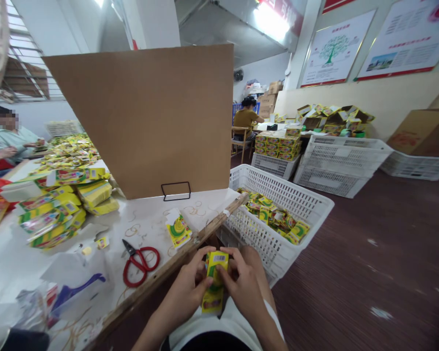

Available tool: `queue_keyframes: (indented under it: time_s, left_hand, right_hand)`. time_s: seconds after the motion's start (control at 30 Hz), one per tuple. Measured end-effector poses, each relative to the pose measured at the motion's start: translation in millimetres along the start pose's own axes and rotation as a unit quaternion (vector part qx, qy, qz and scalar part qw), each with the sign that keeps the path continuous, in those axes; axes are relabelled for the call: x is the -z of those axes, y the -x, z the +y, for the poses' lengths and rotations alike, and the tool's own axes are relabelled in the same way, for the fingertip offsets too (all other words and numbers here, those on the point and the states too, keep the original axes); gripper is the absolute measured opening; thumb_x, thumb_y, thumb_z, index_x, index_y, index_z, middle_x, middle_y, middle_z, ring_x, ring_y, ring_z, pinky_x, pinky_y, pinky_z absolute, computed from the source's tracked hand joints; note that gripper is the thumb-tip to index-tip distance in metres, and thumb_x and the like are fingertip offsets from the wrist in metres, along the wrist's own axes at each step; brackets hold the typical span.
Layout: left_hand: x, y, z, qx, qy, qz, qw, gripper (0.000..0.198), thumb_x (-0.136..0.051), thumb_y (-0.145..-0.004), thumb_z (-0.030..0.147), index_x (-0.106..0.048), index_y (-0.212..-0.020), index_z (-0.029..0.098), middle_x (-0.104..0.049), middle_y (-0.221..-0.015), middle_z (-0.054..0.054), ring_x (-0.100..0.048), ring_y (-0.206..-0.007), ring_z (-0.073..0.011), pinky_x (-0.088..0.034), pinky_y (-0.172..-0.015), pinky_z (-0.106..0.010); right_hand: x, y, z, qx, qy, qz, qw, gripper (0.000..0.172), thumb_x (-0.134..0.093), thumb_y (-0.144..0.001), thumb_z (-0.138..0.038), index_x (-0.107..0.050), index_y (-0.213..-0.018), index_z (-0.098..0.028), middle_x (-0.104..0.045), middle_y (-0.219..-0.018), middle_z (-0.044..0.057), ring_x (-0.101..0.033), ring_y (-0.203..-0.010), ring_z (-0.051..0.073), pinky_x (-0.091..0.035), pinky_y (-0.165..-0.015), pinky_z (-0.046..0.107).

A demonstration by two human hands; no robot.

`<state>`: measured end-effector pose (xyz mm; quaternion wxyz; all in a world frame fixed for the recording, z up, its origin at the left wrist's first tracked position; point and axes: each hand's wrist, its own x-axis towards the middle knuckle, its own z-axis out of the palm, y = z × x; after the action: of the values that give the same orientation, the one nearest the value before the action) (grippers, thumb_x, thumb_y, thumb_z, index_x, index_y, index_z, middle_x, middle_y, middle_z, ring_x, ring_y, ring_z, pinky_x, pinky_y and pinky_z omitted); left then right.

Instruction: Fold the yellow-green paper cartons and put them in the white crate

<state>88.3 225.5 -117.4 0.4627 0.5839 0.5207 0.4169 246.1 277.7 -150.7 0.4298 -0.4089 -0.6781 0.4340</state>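
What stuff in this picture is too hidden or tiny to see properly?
Head view:
- Yellow box: its middle is covered by the left hand and right hand.
- Wall posters: print too small.
- Table behind the cardboard sheet: hidden.
- Blue tool: partly under clear plastic.

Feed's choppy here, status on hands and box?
Left hand and right hand both gripping small yellow box. Held over lap, beside white crate. Nothing blocking.

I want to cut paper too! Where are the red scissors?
The red scissors lie on the white table, near its wooden front edge, just left of the left hand and below the small yellow packet.
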Motion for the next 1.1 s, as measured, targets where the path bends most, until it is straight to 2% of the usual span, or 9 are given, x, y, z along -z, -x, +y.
queue_keyframes:
  time_s: [0.17, 0.3, 0.4, 0.5, 0.6, 0.67, 0.73, 0.87, 1.1]
  left_hand:
    - [-1.1, -3.4, -3.0, 0.013, 0.092, -0.022, 0.995, 0.057, -0.059, -0.078, 0.013, -0.040, -0.131, 0.017, -0.065, -0.083, -0.003, -0.062, -0.075, -0.0159, -0.047, -0.067, -0.024]
    - [-7.3, -11.7, -12.2, 0.008, 0.061, -0.006, 0.998, 0.058, -0.057, -0.081, 0.019, -0.036, -0.135, 0.017, -0.067, -0.095, -0.008, -0.065, -0.081, -0.0182, -0.050, -0.072, -0.028]
    - [3.1, -24.1, -20.6, -0.025, -0.052, 0.092, 0.994, 0.060, -0.052, -0.085, 0.027, -0.029, -0.139, 0.019, -0.059, -0.121, -0.013, -0.062, -0.103, -0.0207, -0.048, -0.089, -0.034]
    - [32.6, -42.0, -31.3, -0.015, -0.216, 0.243, 0.946, 0.055, -0.052, -0.084, 0.033, -0.036, -0.134, 0.017, -0.049, -0.134, -0.013, -0.048, -0.124, -0.0238, -0.037, -0.104, -0.035]
    - [68.5, -59.9, -48.0, 0.039, -0.268, 0.323, 0.907, 0.064, -0.054, -0.082, 0.034, -0.031, -0.136, 0.009, -0.039, -0.139, -0.021, -0.035, -0.131, -0.0347, -0.029, -0.108, -0.045]
    - [87.6, -68.9, -61.4, 0.096, -0.295, 0.356, 0.882, 0.072, -0.059, -0.076, 0.031, -0.029, -0.134, 0.001, -0.043, -0.131, -0.029, -0.037, -0.127, -0.0435, -0.029, -0.102, -0.054]
    - [100.1, -74.5, -73.9, 0.139, -0.310, 0.364, 0.867, 0.073, -0.063, -0.072, 0.028, -0.030, -0.132, -0.001, -0.052, -0.119, -0.029, -0.043, -0.121, -0.0453, -0.033, -0.097, -0.055]
    - [111.8, -78.1, -89.7, 0.186, -0.307, 0.358, 0.862, 0.063, -0.059, -0.077, 0.024, -0.031, -0.131, 0.007, -0.065, -0.091, -0.013, -0.061, -0.096, -0.0320, -0.045, -0.082, -0.042]
    - [117.0, -79.9, -103.0, 0.212, -0.254, 0.342, 0.880, 0.051, -0.058, -0.085, 0.039, -0.042, -0.125, 0.011, -0.063, -0.085, -0.005, -0.061, -0.073, -0.0173, -0.049, -0.071, -0.035]
  right_hand:
    - [7.4, -5.1, -7.0, -0.022, -0.106, -0.011, 0.994, 0.029, -0.060, -0.081, -0.040, -0.069, -0.099, -0.019, -0.068, -0.080, 0.006, -0.061, -0.070, 0.020, -0.048, -0.061, 0.029]
    - [3.9, -9.0, 19.3, -0.116, -0.280, 0.052, 0.952, 0.033, -0.075, -0.067, -0.039, -0.067, -0.089, -0.016, -0.068, -0.069, 0.005, -0.063, -0.060, 0.020, -0.049, -0.051, 0.029]
    - [16.9, -15.7, 40.7, -0.116, -0.313, 0.194, 0.922, 0.042, -0.072, -0.069, -0.044, -0.060, -0.101, -0.021, -0.069, -0.086, 0.005, -0.066, -0.071, 0.019, -0.053, -0.059, 0.028]
    - [36.1, -22.2, 49.3, -0.093, -0.348, 0.274, 0.892, 0.056, -0.070, -0.072, -0.042, -0.046, -0.122, -0.031, -0.062, -0.120, 0.003, -0.061, -0.107, 0.016, -0.051, -0.087, 0.031]
    - [39.2, -23.2, 50.0, -0.119, -0.374, 0.234, 0.889, 0.055, -0.077, -0.066, -0.037, -0.056, -0.116, -0.027, -0.062, -0.123, 0.005, -0.057, -0.116, 0.020, -0.047, -0.097, 0.034]
    - [31.1, -20.6, 50.7, -0.146, -0.373, 0.196, 0.895, 0.049, -0.079, -0.064, -0.037, -0.063, -0.107, -0.021, -0.066, -0.118, 0.008, -0.061, -0.110, 0.023, -0.048, -0.095, 0.037]
    - [21.2, -17.3, 52.2, -0.159, -0.374, 0.169, 0.898, 0.046, -0.079, -0.064, -0.038, -0.067, -0.103, -0.017, -0.068, -0.112, 0.011, -0.065, -0.102, 0.025, -0.051, -0.090, 0.039]
    - [13.5, -13.9, 53.9, -0.165, -0.369, 0.133, 0.905, 0.042, -0.077, -0.069, -0.038, -0.066, -0.102, -0.015, -0.071, -0.102, 0.010, -0.068, -0.086, 0.020, -0.052, -0.079, 0.034]
    - [14.0, -13.0, 46.7, -0.172, -0.356, 0.132, 0.909, 0.040, -0.077, -0.068, -0.039, -0.065, -0.098, -0.015, -0.072, -0.088, 0.006, -0.064, -0.070, 0.014, -0.049, -0.067, 0.028]
